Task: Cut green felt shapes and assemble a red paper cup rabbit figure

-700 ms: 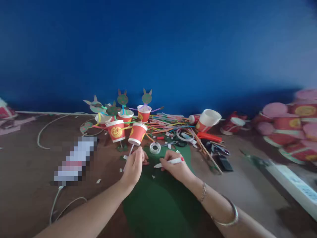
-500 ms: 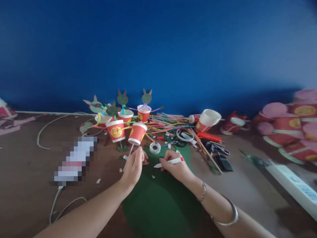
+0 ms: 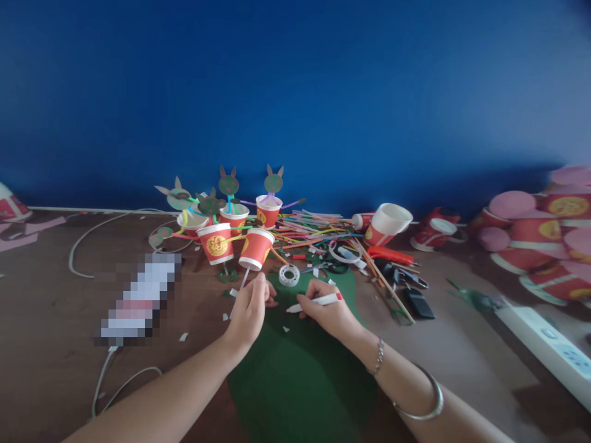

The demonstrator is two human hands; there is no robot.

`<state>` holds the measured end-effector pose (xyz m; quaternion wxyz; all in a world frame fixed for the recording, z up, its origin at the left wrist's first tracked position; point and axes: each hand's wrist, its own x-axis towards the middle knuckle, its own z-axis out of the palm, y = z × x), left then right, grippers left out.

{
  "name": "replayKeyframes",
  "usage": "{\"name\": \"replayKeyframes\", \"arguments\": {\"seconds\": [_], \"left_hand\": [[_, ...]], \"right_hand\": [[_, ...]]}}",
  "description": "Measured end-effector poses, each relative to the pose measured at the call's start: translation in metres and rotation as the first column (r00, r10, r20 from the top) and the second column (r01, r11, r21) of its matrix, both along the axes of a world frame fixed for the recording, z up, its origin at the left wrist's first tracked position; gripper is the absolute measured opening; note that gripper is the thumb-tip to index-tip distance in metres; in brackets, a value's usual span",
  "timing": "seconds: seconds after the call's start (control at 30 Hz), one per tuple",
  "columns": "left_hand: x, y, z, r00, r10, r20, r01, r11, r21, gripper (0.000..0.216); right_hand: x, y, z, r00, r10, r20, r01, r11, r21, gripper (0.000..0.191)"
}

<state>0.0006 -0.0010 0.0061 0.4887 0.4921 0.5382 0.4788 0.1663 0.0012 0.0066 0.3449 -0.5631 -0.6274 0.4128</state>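
My right hand is closed around a white marker with a red end, its tip pointing left over a green paper sheet. My left hand is curled at the sheet's left edge, fingers bent inward; what they hold, if anything, is hidden. A thin white stick runs down from a tilted red paper cup and passes behind this hand. Just beyond both hands lies a white tape roll. One small white scrap rests on the green sheet.
Cup figures with animal heads stand at the back left. Behind the tape are colourful pipe cleaners, scissors and stacked cups. A phone with a cable lies left; a power strip and pink-and-red cup figures are right.
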Motion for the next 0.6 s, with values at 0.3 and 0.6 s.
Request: {"name": "replayKeyframes", "arguments": {"seconds": [0.3,0.6], "left_hand": [[0.000,0.001,-0.001,1.000,0.010,0.010,-0.010,1.000,0.000,0.046],[-0.001,0.001,-0.002,1.000,0.006,0.020,-0.006,1.000,-0.006,0.047]], "right_hand": [[0.003,0.002,-0.006,0.986,-0.047,-0.160,0.048,0.999,-0.001,0.026],[0.013,0.004,-0.006,0.968,-0.103,-0.230,0.111,0.994,0.023,0.022]]}}
